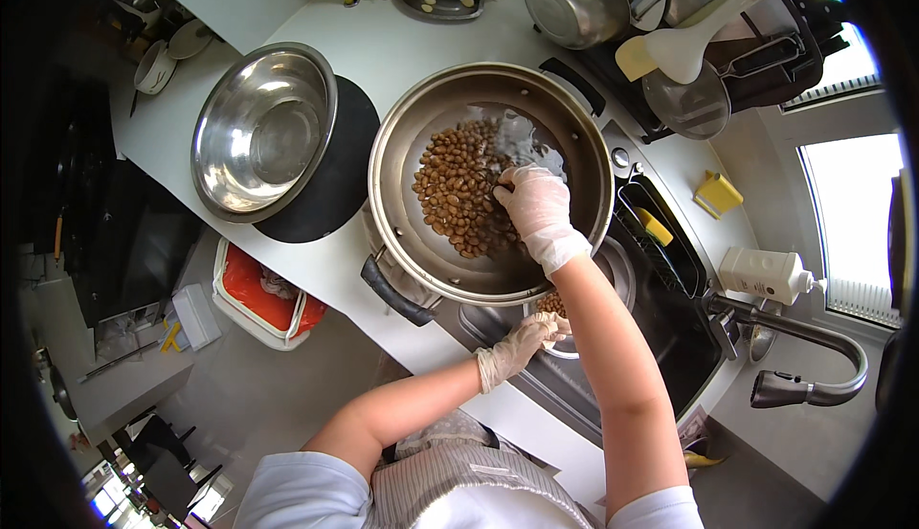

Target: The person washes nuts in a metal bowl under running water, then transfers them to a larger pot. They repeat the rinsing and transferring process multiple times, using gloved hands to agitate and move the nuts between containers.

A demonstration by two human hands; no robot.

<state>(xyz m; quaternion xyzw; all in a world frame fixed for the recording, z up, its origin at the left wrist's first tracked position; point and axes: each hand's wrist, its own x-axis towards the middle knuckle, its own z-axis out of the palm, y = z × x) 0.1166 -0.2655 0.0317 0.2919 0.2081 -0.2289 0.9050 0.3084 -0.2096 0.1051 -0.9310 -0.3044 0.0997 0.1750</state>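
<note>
A large metal pot [416, 270] with black side handles holds brown beans or nuts [456, 191] in water. My right hand [537, 209], in a translucent glove, reaches into it at the right side of the heap; its fingers are bent, and what they hold cannot be told. Below the pot's rim, my gloved left hand [528, 342] grips the edge of a smaller bowl [566, 351] over the sink. More brown beans or nuts [551, 304] lie in that bowl, which the pot and my right forearm partly hide.
A steel mixing bowl [276, 134] rests tilted on a black round mat [344, 177] at the left. The black sink [689, 349] with its faucet [804, 328] lies right. A dish rack with a saucepan [578, 5] stands at the upper right, a red-lined bin [251, 292] below the counter.
</note>
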